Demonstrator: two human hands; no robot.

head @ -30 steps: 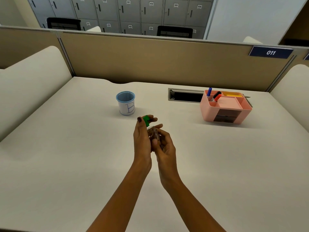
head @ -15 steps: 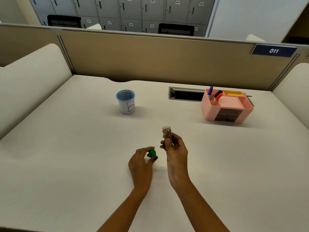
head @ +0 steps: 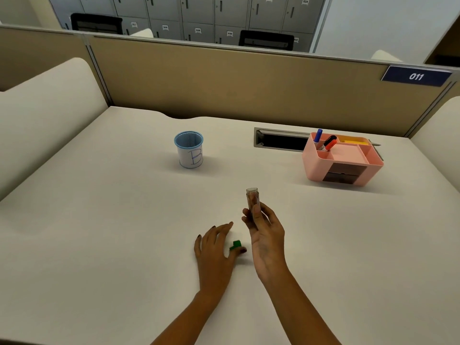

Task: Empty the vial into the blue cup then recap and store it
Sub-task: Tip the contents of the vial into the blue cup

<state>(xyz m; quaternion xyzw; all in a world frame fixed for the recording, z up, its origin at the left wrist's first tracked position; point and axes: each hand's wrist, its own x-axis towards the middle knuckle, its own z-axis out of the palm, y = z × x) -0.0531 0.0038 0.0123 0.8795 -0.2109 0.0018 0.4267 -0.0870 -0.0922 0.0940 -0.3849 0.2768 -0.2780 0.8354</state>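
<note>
My right hand (head: 267, 241) holds a small clear vial (head: 252, 199) upright by its lower part, its mouth uncapped and something dark inside. The green cap (head: 236, 245) lies on the desk between my two hands, right beside my left thumb. My left hand (head: 214, 252) rests flat on the desk with fingers spread, holding nothing. The blue mesh cup (head: 189, 149), wrapped in a white label marked "B", stands upright farther back and to the left of both hands.
A pink desk organiser (head: 342, 160) with markers and dark drawers stands at the back right. A cable slot (head: 280, 140) is cut into the desk beside it. A tan partition (head: 224, 83) closes the far edge, padded dividers flank both sides.
The cap came off the vial in my left hand, was carried down and set on the desk; my left hand has let go. My right hand keeps the open vial upright.
</note>
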